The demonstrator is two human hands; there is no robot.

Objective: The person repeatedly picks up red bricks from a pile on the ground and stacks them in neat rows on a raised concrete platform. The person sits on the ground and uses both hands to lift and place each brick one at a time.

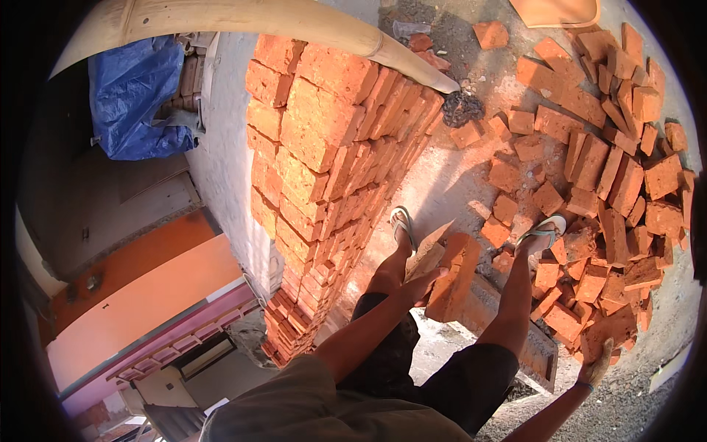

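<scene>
My left hand (pixel 425 285) grips a reddish-orange clay brick (pixel 455 276) by its near side, in front of my legs. The brick hides part of the hand, and whether it is one brick or two pressed together I cannot tell. Out to the right, my right hand (pixel 598 362) has its fingers against the lower edge of another clay brick (pixel 610 330), at the near side of a loose brick heap (pixel 613 232). A tall stack of clay bricks (pixel 315 149) rises to the left, laid in tight rows.
A bamboo pole (pixel 276 19) crosses above the stack. My sandalled feet stand between stack and heap. Beside my legs lie a wooden board (pixel 425 257) and a dusty framed panel (pixel 538 353). A black plastic bundle (pixel 463 109) and broken bricks lie ahead; a blue tarp (pixel 141 99) hangs left.
</scene>
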